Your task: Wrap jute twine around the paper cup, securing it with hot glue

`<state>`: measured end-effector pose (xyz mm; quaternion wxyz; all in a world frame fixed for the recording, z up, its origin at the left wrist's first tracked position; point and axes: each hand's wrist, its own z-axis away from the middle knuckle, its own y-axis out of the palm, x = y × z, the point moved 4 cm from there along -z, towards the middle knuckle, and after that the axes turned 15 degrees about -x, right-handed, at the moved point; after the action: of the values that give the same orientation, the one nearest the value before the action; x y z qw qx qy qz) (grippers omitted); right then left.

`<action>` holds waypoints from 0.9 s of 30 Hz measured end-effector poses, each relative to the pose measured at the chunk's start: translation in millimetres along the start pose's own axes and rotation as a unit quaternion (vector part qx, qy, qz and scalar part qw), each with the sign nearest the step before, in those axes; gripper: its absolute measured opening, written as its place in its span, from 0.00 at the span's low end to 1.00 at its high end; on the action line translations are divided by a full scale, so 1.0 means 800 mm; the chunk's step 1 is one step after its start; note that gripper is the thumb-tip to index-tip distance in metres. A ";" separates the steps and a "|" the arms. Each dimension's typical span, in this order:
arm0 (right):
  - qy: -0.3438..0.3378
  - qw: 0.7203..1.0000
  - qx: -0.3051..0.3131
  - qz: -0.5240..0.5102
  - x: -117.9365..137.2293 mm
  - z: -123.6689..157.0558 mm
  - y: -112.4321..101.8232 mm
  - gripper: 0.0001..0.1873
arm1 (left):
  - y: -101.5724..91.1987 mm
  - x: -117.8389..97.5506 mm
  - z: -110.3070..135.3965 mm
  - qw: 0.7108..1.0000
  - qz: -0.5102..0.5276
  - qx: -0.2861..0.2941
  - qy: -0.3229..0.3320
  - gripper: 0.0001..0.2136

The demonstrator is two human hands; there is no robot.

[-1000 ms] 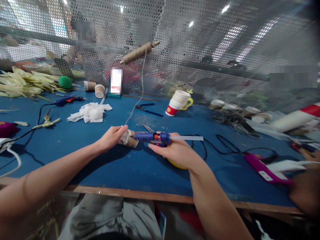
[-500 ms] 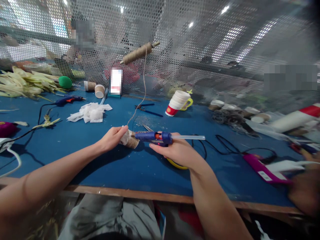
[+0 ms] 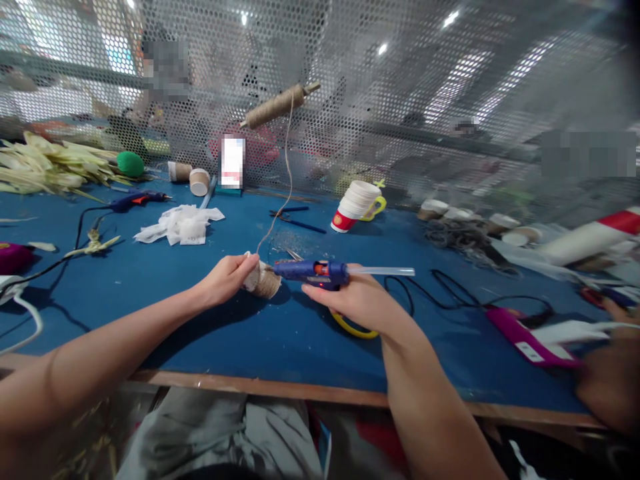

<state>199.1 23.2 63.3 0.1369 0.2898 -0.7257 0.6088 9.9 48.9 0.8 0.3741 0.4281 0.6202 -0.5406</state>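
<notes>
My left hand (image 3: pixel 231 279) is closed on a small paper cup (image 3: pixel 265 281) partly wrapped in brown twine and tilted on its side. From that hand the twine (image 3: pixel 289 160) runs up to a spool (image 3: pixel 276 109) on a stick at the mesh. A blue hot glue gun (image 3: pixel 313 272) sits in my right hand (image 3: pixel 357 297), a clear glue stick (image 3: pixel 387 271) jutting from its back. Its nozzle points at the cup's twine-covered side; whether they touch I cannot tell. Yellow-handled scissors (image 3: pixel 355 328) lie partly hidden under my right hand.
On the blue table (image 3: pixel 210 347) are pliers (image 3: pixel 300 220), stacked paper cups (image 3: pixel 355 205), crumpled white material (image 3: pixel 180 225) and another glue gun (image 3: pixel 137 199). Corn husks (image 3: pixel 50 167) lie far left. A purple power strip (image 3: pixel 530 337) is at right, near another person's arm (image 3: pixel 613 373). Perforated mesh stands behind.
Both hands have shifted slightly right, with the cup and glue gun. The glue gun's nozzle has drawn a little along the cup's side. The twine still runs to the spool.
</notes>
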 end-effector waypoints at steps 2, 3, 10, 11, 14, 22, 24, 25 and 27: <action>-0.013 1.000 0.009 -0.013 0.003 0.002 0.000 0.14 | 0.000 0.000 0.000 1.000 0.009 0.002 -0.002 0.24; -0.019 1.000 0.013 -0.018 0.003 0.002 0.001 0.14 | 0.000 0.000 0.000 1.000 0.014 0.005 -0.005 0.24; 0.004 1.000 0.001 0.010 -0.004 -0.001 0.000 0.15 | 0.001 0.000 0.000 1.000 0.010 0.001 -0.007 0.22; 0.008 1.000 0.005 0.012 -0.005 -0.001 0.000 0.14 | 0.001 -0.001 0.000 1.000 0.008 0.002 -0.004 0.22; 0.017 1.000 0.019 0.008 -0.004 0.000 0.000 0.14 | 0.000 -0.001 0.000 1.000 0.000 0.004 0.005 0.22; 0.003 1.000 0.012 -0.010 -0.003 0.001 -0.002 0.13 | 0.000 -0.002 0.001 1.000 -0.007 0.007 0.012 0.23; -0.002 1.000 0.013 -0.016 -0.002 0.001 -0.001 0.13 | 0.000 -0.002 0.001 1.000 -0.001 0.008 0.012 0.23; -0.004 1.000 0.015 -0.017 -0.001 0.001 -0.001 0.14 | 0.000 -0.002 0.001 1.000 0.001 0.007 0.012 0.23; -0.007 1.000 0.016 -0.016 -0.001 0.000 -0.001 0.14 | 0.000 -0.002 0.001 1.000 0.000 0.004 0.011 0.23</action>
<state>200.1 23.0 63.5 0.1372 0.3078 -0.7117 0.6164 10.5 47.7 1.9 0.3655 0.4356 0.6218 -0.5386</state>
